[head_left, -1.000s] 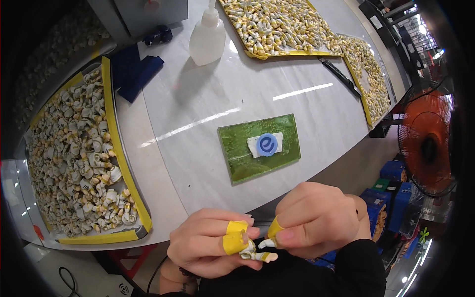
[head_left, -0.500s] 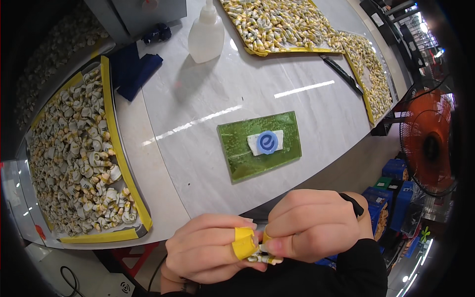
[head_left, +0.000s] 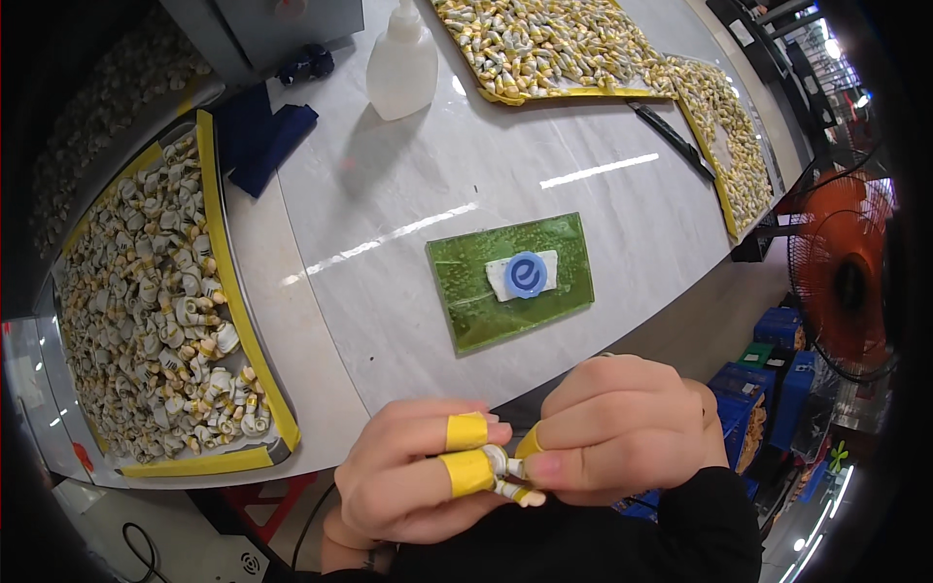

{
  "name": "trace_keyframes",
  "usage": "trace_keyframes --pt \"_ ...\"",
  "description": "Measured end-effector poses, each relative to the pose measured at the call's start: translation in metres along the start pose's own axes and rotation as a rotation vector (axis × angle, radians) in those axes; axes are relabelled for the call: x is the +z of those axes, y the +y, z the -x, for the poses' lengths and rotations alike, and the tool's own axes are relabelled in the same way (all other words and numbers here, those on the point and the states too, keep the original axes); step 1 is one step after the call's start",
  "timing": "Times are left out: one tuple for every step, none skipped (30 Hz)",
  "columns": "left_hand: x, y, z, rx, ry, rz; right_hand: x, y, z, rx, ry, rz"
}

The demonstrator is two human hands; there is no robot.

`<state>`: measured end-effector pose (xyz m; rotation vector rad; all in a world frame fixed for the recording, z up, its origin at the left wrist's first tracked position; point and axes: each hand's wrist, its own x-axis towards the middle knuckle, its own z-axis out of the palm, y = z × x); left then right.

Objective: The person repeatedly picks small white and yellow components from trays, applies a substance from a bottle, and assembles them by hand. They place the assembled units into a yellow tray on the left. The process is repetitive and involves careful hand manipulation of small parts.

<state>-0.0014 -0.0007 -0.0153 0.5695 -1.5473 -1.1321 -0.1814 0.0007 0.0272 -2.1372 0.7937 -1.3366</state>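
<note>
A small white figurine piece (head_left: 509, 477), with peach-coloured and dark-striped bits, sits between my two hands near the lower edge. My left hand (head_left: 403, 476), with yellow tape round two fingers, is closed on it from the left. From the right, the thumb and bent fingers of my right hand (head_left: 622, 423) pinch its narrow end; a bit of yellow tape shows there too. My fingers partly hide the piece. Beyond my hands, a green slab (head_left: 455, 306) lies on the table. On it are a white pad (head_left: 497, 281) and a round blue cap-like disc (head_left: 526, 275) with a dark curl.
At left stands a yellow-edged tray (head_left: 211, 175) of white pieces. Two more yellow-edged trays, one at the back (head_left: 583, 95) and one at right (head_left: 716, 199), hold smaller pieces. A pump bottle (head_left: 402, 73), dark-blue cloth (head_left: 272, 146), black cutter (head_left: 671, 139) and orange fan (head_left: 841, 272) are around.
My left fingers have parted slightly and turned, so more of the figurine piece shows. My right hand has risen a little, still pinching it. The slab and trays have stayed put.
</note>
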Motion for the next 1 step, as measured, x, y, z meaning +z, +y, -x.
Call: trace_keyframes --pt "0.0003 0.0 -0.0002 0.0 -0.002 0.002 -0.0003 -0.0004 0.0002 0.002 0.001 0.002"
